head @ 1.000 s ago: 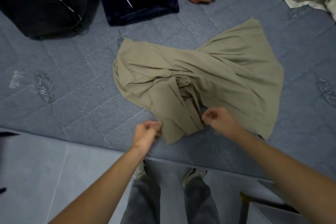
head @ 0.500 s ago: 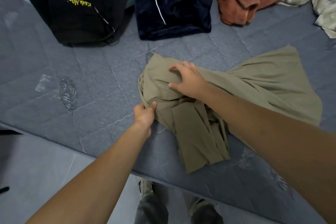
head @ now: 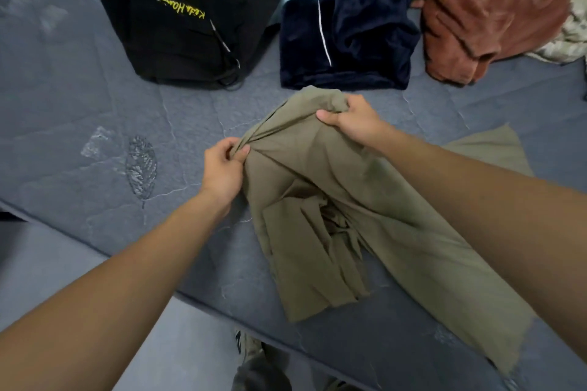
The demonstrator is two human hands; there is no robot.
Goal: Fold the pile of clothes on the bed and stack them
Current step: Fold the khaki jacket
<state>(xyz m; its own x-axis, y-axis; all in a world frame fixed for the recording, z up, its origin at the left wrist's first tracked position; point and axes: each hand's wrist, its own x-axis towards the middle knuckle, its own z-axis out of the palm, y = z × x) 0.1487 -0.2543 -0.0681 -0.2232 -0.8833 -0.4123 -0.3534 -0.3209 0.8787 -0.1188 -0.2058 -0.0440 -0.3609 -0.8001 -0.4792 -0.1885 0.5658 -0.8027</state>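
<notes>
Both hands now gripping olive garment (head: 333, 187) top edge, lifting.

The shirt (head: 365, 200) is olive green; the bed (head: 79, 105) is grey with a leaf print; the hoodie (head: 178, 19) is black with yellow letters; the pants (head: 355, 35) are dark blue with a white stripe; the towel (head: 495, 19) is rusty brown.

Both bare arms are reaching forward, the left hand (head: 222, 168) and right hand (head: 352, 119) each pinching cloth.
</notes>
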